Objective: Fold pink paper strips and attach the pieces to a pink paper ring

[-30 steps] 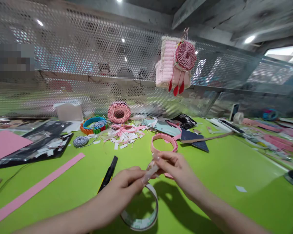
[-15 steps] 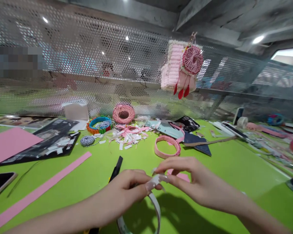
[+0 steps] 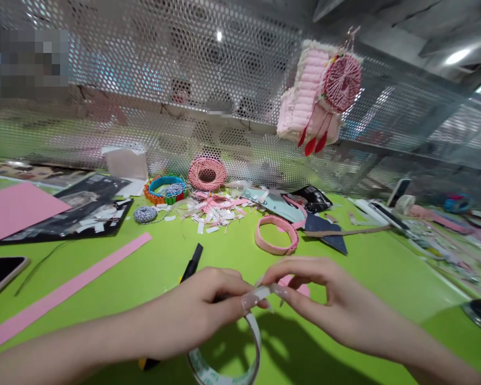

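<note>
My left hand (image 3: 198, 313) and my right hand (image 3: 324, 299) meet above the green table (image 3: 385, 283), pinching a pale strip of adhesive tape (image 3: 261, 292) between their fingertips. The strip runs down to a roll of tape (image 3: 253, 342) below my hands, cut off by the lower frame edge. Beneath my right fingers lies a small pink paper piece (image 3: 299, 287). A black and yellow utility knife (image 3: 193, 261) lies partly hidden behind my left hand. A pink paper ring (image 3: 276, 235) stands beyond my fingers.
Pink paper scraps (image 3: 212, 211) lie around a woven pink ring (image 3: 207, 174). To the left are a long pink strip (image 3: 64, 291) and a pink sheet (image 3: 16, 211). A pink woven hanging (image 3: 316, 93) hangs on the perforated metal screen (image 3: 240, 75).
The whole scene has shifted right and up in view as my head turned. My right hand has moved away from the pink ring, and both hands now pinch the tape strip farther apart.
</note>
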A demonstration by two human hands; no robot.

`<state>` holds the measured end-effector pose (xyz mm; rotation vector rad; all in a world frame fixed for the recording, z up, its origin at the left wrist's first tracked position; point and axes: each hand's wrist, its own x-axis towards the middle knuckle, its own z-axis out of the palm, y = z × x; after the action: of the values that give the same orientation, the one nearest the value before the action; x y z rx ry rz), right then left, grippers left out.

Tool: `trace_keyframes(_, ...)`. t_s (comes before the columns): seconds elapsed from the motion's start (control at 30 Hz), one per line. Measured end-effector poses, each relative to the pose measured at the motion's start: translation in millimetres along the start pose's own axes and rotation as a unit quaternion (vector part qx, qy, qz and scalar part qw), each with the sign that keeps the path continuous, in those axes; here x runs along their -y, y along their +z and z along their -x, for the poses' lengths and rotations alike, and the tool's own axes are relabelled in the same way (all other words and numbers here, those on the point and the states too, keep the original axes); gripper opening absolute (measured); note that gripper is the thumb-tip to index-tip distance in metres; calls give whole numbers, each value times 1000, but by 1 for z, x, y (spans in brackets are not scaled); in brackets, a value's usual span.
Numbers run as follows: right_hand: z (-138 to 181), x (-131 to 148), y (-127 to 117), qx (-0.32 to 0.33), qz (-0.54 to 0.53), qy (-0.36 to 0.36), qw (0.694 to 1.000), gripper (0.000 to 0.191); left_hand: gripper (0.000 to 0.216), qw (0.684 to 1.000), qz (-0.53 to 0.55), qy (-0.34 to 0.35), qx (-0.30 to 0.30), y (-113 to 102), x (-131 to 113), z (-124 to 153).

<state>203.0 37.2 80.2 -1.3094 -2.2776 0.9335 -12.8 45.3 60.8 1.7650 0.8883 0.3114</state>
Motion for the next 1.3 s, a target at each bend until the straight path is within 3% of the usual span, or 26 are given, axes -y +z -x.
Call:
trace_keyframes(0.33, -3, -11, 5, 33, -112, 41, 992, 17, 38, 1000, 19, -17, -3, 1, 5, -2)
trace_keyframes(0.53, -1, -11, 5, 17, -75, 31, 997, 17, 37, 1000, 23, -15, 9, 2, 4, -2)
trace_keyframes(0.7, -2, -6, 11, -45, -41, -18, 998, 16, 39, 999, 36, -18, 4, 3, 7, -6)
trace_keyframes(0.83, -10, -7, 12, -73, -86, 13, 994, 15, 37, 998, 45, -29, -16, 3, 10, -8)
trace_keyframes(1.03, -12, -27, -3, -209, -138, 23, 968, 15, 36, 996, 76, -38, 12, 1, 6, -2)
trace_keyframes(1.17, -5, -30, -7, -187, -121, 32, 974, 14, 39, 993, 97, -60, 19, -1, 2, 2)
trace_keyframes(1.3, -6, -22, -5, -147, -242, 29, 959, 11, 38, 993, 101, -54, 23, -1, 1, 4)
